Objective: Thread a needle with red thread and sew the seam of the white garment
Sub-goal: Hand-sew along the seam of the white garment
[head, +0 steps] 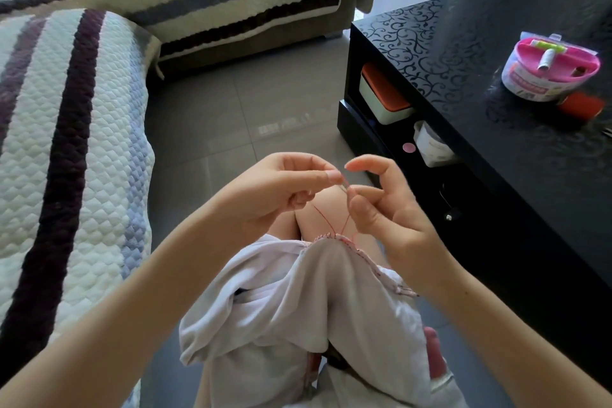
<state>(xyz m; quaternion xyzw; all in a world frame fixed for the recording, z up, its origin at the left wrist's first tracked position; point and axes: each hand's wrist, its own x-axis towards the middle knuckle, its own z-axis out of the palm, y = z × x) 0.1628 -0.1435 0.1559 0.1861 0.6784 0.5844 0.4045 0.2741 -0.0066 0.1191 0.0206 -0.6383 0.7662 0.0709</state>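
left hand (284, 185), right hand (387, 209): both pinch thin red thread (323, 217) mid-frame | risk: hard tug may bunch white cloth garment (298, 291)

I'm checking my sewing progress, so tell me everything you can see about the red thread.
The red thread is fine and taut. The left hand pinches it between thumb and forefinger; the right hand pinches it close by. Two strands run down from the hands, meeting in a V at the seam of the white garment, where small red stitches already line the edge. A small loop hangs beside the seam. Whether a needle is on it is too small to tell.
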